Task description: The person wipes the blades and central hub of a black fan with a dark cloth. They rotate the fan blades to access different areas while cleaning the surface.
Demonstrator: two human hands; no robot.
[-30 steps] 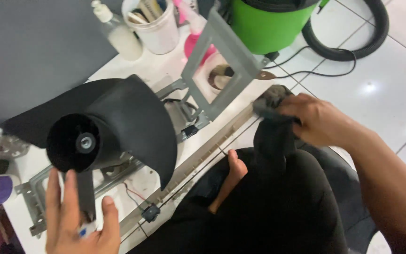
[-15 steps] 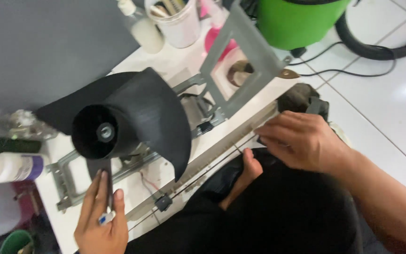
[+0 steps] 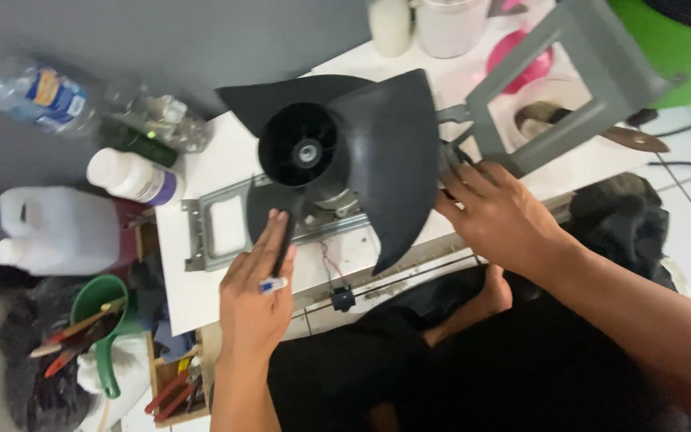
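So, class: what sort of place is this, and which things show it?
Probably a small repair workshop: a black fan propeller on a metal motor bracket, hand tools in a box, and plastic bottles beside the white table.

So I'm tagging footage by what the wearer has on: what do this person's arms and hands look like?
Both arms are bare to the frame edge, with no sleeves, gloves or watch in view. The left hand wears a ring with a blue and white top on one finger. The right hand shows no ring.

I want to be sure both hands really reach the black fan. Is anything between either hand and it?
Nothing visible does. The left hand lies flat on a lower blade of the black fan; the right hand rests at the right blade's edge, beside the grey metal bracket.
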